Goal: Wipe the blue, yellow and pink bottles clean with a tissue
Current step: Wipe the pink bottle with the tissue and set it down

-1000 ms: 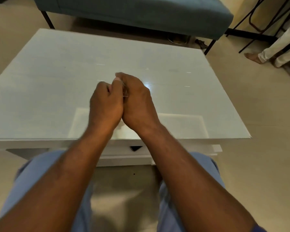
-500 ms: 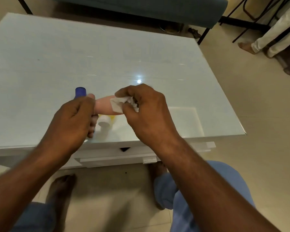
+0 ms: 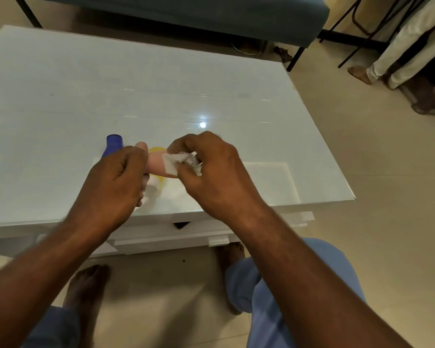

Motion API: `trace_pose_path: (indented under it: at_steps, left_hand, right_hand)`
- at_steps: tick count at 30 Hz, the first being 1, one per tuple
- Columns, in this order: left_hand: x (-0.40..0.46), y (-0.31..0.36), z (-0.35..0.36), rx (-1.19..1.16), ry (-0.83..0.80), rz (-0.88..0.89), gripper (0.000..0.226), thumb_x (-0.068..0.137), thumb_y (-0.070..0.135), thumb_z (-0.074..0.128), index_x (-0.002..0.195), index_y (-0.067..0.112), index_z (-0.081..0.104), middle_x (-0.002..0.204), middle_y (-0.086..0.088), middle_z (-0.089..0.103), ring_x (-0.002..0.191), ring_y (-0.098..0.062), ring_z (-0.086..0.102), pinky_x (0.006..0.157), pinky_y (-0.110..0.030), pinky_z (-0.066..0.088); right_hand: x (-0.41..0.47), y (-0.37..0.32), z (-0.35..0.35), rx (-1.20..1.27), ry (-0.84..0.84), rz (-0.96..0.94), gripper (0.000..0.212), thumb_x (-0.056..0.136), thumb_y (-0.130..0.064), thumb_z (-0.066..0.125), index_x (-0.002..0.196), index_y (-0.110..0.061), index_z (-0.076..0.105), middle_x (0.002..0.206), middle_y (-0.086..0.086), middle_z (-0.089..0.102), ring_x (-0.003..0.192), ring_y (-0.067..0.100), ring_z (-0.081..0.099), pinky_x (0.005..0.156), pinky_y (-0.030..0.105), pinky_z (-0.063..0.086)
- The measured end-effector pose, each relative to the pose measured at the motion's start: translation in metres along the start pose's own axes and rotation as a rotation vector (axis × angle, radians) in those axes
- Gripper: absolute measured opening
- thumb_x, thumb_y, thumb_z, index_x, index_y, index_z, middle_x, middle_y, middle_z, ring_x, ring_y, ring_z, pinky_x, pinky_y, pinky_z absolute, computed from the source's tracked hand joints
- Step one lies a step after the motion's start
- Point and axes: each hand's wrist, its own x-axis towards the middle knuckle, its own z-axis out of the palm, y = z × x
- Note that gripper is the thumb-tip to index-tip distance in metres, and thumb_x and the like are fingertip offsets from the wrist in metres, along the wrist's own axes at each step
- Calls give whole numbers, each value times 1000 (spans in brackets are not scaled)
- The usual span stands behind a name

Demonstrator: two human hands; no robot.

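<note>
Wiping the pink bottle (image 3: 157, 165), held sideways between both hands above the table (image 3: 60, 109).

The left hand (image 3: 116, 179) is closed around one end of the pink bottle, and the right hand (image 3: 211, 174) pinches a crumpled tissue (image 3: 180, 162) against its other end. The blue bottle (image 3: 113, 144) stands just beyond the left hand's knuckles; the yellow bottle (image 3: 158, 182) sits under and behind the pink one, between the hands, mostly hidden. The pink bottle looks small, light and smooth, probably stiff plastic, so it may slip or turn under rubbing; a firm grip on the end away from the tissue seems best. The tissue is soft and thin and would tear if dragged hard.
</note>
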Motion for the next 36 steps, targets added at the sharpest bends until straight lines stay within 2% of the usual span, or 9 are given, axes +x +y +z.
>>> trace_pose_path:
  at_steps: [3, 8, 12, 17, 21, 24, 29, 32, 36]
  left_hand:
    - [1, 1, 2, 11, 15, -2, 50, 103, 51, 40, 73, 16, 59, 57, 1, 55, 52, -11, 53, 58, -34, 50]
    - [3, 7, 2, 20, -5, -12, 65, 99, 64, 37, 75, 7, 58, 60, -6, 54, 55, -21, 52, 59, -40, 50]
    - [2, 8, 4, 4, -19, -23, 68, 98, 65, 36, 74, 4, 55, 60, -8, 51, 55, -22, 51, 58, -38, 49]
    - [5, 5, 2, -1, -39, -51, 64, 96, 67, 38, 67, 13, 55, 54, -1, 52, 45, -9, 51, 46, -21, 49]
    - [9, 3, 2, -4, -38, -48, 60, 96, 65, 38, 71, 15, 59, 52, 3, 57, 44, -6, 55, 45, -14, 49]
    - [10, 2, 2, -6, -47, -34, 56, 97, 64, 39, 75, 18, 62, 53, 6, 60, 46, -6, 57, 49, -18, 52]
    - [9, 3, -4, -37, -84, 12, 39, 98, 61, 44, 101, 31, 70, 73, 3, 67, 59, -12, 61, 64, -36, 56]
    - [11, 6, -11, -22, -44, 27, 39, 99, 57, 45, 99, 27, 70, 76, -1, 68, 59, -12, 61, 62, -33, 54]
    - [13, 7, -23, 13, 3, 34, 31, 102, 49, 44, 104, 29, 68, 75, 7, 69, 56, -6, 61, 58, -23, 51]
  right_hand:
    - [-3, 1, 2, 24, -68, -47, 31, 94, -19, 73, 124, -26, 69, 120, -4, 63, 105, 11, 59, 87, 24, 52]
    - [-2, 6, -4, -9, -173, -58, 50, 90, -30, 82, 136, -28, 61, 131, -5, 61, 117, 16, 56, 95, 30, 51]
    - [-1, 3, -2, -40, -201, -48, 53, 90, -30, 81, 138, -29, 60, 130, -5, 66, 114, 16, 59, 93, 36, 55]
    - [1, 4, 1, -69, -186, -34, 52, 89, -38, 81, 136, -30, 62, 124, -7, 69, 109, 15, 62, 90, 39, 57]
    - [2, 5, 5, -82, -184, -17, 52, 90, -45, 78, 137, -29, 61, 125, -7, 68, 108, 14, 61, 83, 33, 54]
    - [3, 5, 8, -64, -182, 11, 46, 94, -49, 74, 131, -25, 64, 118, -6, 71, 102, 14, 64, 79, 33, 54]
    - [12, 14, -7, -154, -67, 113, 33, 98, -54, 63, 105, -23, 68, 95, -4, 70, 87, 18, 64, 73, 36, 49]
    - [16, 28, -23, -119, 9, 195, 32, 95, -51, 67, 89, -19, 70, 83, -3, 70, 78, 19, 65, 67, 36, 46]
    - [15, 41, -26, -126, 70, 287, 42, 93, -50, 71, 102, -10, 75, 92, 6, 75, 79, 13, 65, 68, 34, 51]
